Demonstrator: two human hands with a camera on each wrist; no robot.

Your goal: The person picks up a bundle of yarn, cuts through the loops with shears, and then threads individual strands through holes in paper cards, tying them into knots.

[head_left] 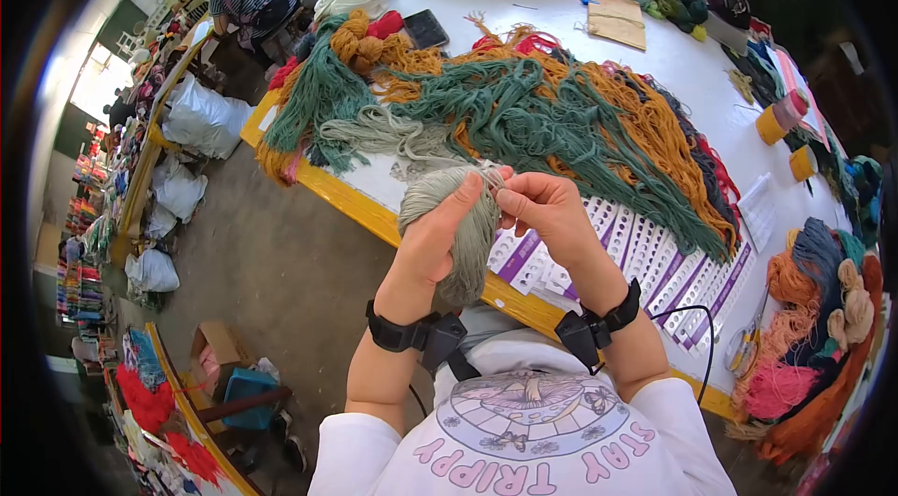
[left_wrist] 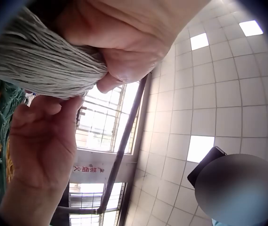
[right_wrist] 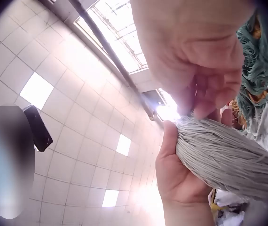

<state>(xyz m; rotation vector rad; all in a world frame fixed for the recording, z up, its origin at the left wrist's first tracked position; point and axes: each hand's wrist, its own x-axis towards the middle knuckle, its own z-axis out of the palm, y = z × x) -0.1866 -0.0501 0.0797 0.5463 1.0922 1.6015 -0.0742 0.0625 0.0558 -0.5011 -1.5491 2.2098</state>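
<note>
A skein of grey-green yarn (head_left: pixel 477 248) hangs folded over the table's front edge in the head view. My left hand (head_left: pixel 432 239) grips it near the top, thumb lying across the strands. The fingertips of my right hand (head_left: pixel 554 212) pinch at the gathered upper end, right beside the left thumb. In the right wrist view the strands (right_wrist: pixel 223 153) fan out below the bunched end, where the right fingers (right_wrist: pixel 204 106) curl in. From the left wrist, the same yarn (left_wrist: pixel 44 61) stretches between both hands. Loose pale grey-green yarn (head_left: pixel 388 136) lies just beyond them.
Heaped green yarn (head_left: pixel 496 94) and orange yarn (head_left: pixel 622 112) cover the middle of the table. Perforated cards with purple strips (head_left: pixel 645 253) lie at the near edge. A phone (head_left: pixel 427 29), thread cones (head_left: pixel 781 117) and more skeins (head_left: pixel 814 281) surround these. Another person (head_left: pixel 251 0) sits far left.
</note>
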